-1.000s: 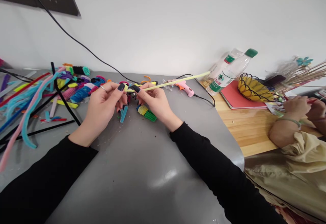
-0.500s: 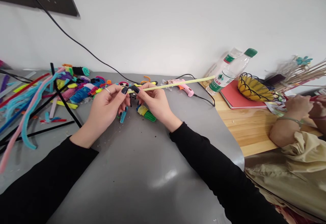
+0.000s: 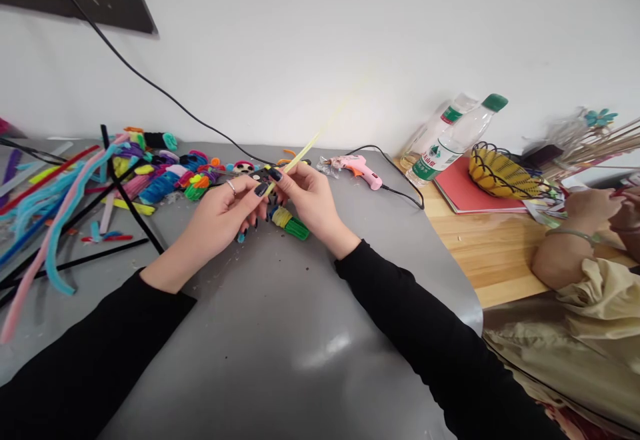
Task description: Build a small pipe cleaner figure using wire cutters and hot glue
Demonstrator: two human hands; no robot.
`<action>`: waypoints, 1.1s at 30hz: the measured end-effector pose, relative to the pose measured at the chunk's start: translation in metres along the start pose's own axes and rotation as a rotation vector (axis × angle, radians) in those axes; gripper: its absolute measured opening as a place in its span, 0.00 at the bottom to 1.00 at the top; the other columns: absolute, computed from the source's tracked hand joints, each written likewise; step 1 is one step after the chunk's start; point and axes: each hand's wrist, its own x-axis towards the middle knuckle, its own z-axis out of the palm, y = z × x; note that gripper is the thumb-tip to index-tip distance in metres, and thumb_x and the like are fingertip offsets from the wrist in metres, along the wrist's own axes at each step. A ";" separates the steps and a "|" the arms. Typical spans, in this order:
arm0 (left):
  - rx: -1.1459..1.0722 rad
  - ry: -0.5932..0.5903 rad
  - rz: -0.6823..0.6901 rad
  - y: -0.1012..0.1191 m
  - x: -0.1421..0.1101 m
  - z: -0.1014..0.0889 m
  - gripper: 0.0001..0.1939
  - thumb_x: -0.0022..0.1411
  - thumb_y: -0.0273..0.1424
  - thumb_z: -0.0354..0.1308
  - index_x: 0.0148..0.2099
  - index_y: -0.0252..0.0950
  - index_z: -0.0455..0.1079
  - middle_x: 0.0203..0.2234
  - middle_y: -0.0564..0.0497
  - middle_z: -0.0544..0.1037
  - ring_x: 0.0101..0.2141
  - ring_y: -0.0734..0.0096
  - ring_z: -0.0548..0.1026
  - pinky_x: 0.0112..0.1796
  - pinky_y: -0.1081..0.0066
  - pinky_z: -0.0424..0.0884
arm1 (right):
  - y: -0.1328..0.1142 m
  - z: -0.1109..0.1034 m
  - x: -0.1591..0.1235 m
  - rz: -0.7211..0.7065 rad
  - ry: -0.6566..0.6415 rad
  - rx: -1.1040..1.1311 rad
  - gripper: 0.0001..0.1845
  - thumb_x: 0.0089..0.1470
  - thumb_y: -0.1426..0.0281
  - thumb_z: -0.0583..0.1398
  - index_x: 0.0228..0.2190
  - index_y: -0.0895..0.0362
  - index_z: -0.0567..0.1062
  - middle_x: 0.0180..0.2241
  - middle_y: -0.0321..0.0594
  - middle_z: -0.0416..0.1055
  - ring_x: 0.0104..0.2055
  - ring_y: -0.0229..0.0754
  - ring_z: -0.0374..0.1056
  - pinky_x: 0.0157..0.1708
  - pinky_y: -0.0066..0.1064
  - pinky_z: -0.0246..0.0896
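Observation:
A thin pale yellow pipe cleaner (image 3: 306, 151) is pinched near its lower end between both my hands. My left hand (image 3: 220, 217) closes thumb and fingers on that end. Close beside it, my right hand (image 3: 313, 199) grips the pipe cleaner between thumb and forefinger. The free length slants up and right against the wall, its far end blurred. Just under my right hand lies a green and yellow pipe-cleaner bundle (image 3: 291, 224) on the grey tabletop. Behind my fingers, a small dark object with a round pivot (image 3: 257, 177) is mostly hidden.
Colourful pipe cleaners (image 3: 63, 207) and wound pieces (image 3: 163, 183) crowd the left side. A pink glue gun (image 3: 367, 172) with a black cord lies at the back right. Beyond it stand bottles (image 3: 440, 150), a red folder (image 3: 460, 193) and a yellow basket (image 3: 500, 173). A co-worker's arms (image 3: 565, 253) are at far right.
The yellow pipe cleaner has swung from nearly level, pointing right, to a steep slant up and right. My hands stay together, with the left fingertips slightly lower and further right.

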 end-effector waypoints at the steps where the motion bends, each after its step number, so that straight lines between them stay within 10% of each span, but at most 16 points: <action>1: -0.041 0.033 -0.002 -0.001 0.000 0.001 0.16 0.68 0.46 0.60 0.35 0.40 0.69 0.25 0.52 0.76 0.21 0.72 0.70 0.20 0.74 0.66 | 0.000 -0.001 0.000 0.002 0.002 0.018 0.29 0.50 0.41 0.70 0.30 0.54 0.73 0.25 0.31 0.71 0.26 0.34 0.67 0.29 0.28 0.66; 21: -0.186 0.314 0.093 -0.004 0.002 0.001 0.19 0.62 0.48 0.70 0.34 0.39 0.71 0.22 0.56 0.73 0.19 0.76 0.68 0.18 0.75 0.63 | 0.000 0.003 -0.001 0.050 -0.059 0.110 0.25 0.49 0.47 0.74 0.35 0.54 0.77 0.27 0.32 0.73 0.28 0.34 0.69 0.30 0.28 0.69; 33: 0.153 -0.047 0.093 -0.008 -0.001 -0.004 0.15 0.67 0.41 0.59 0.30 0.40 0.69 0.22 0.55 0.72 0.20 0.73 0.66 0.21 0.72 0.62 | -0.001 0.001 -0.001 0.031 -0.034 0.000 0.30 0.47 0.42 0.72 0.29 0.54 0.70 0.26 0.30 0.69 0.29 0.35 0.66 0.32 0.30 0.67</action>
